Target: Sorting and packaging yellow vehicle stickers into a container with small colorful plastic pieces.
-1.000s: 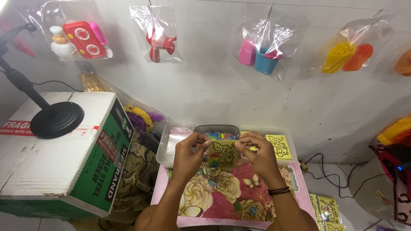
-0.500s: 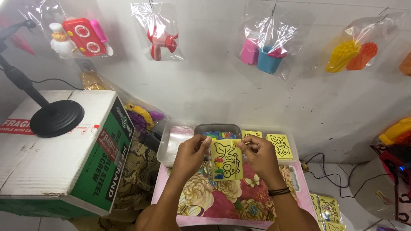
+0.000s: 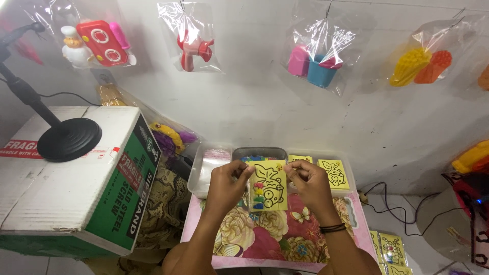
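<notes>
Hands up over the flowered tabletop (image 3: 265, 239), and you've got the yellow picture card (image 3: 268, 186) pinched between them: your left hand (image 3: 227, 184) closed on its upper left corner, your right hand (image 3: 308, 182) closed on the upper right, so the card hangs upright, facing you, just above the table and in front of the clear plastic tray (image 3: 204, 175). It looks thin and light, a flat sheet with a black outline drawing and a small strip of coloured blobs down its lower left side; judging by how it keeps its shape between two corner pinches, it is fairly stiff, yet it would likely crease if you squeezed across the middle. Whether a clear sleeve is round it I can't tell. Take it by the edges or top corners, as you are, and keep your fingertips off the coloured strip, which may rub or shift. More yellow cards (image 3: 333, 174) lie in the tray just behind your right hand, and another stack (image 3: 391, 249) sits low at the right, beyond the table edge. Cardboard box (image 3: 66, 183) stands well apart on your left.
</notes>
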